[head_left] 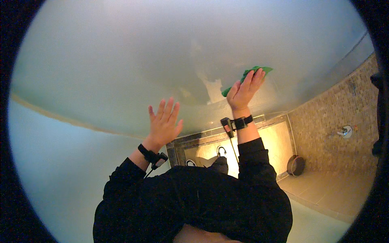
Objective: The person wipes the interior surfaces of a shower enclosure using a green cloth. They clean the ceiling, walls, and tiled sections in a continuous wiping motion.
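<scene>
My right hand (245, 91) presses a green cloth (267, 70) flat against a large smooth, pale glossy panel (170, 45) that fills the upper part of the view. The cloth shows past my fingertips and beside my thumb. Left of it, my left hand (165, 123) is spread, fingers apart, holding nothing; whether its palm touches the panel I cannot tell. Each wrist wears a black strap with a small device and a cable. A lighter patch with reflections shows on the panel between my hands.
A small-tile mosaic wall (328, 121) at the right carries a metal fitting on a round plate (345, 131). Below it a dark round bin or bucket (295, 165) stands by a tiled ledge (325, 188). My feet are on a brightly lit floor (273, 139) with a dark border.
</scene>
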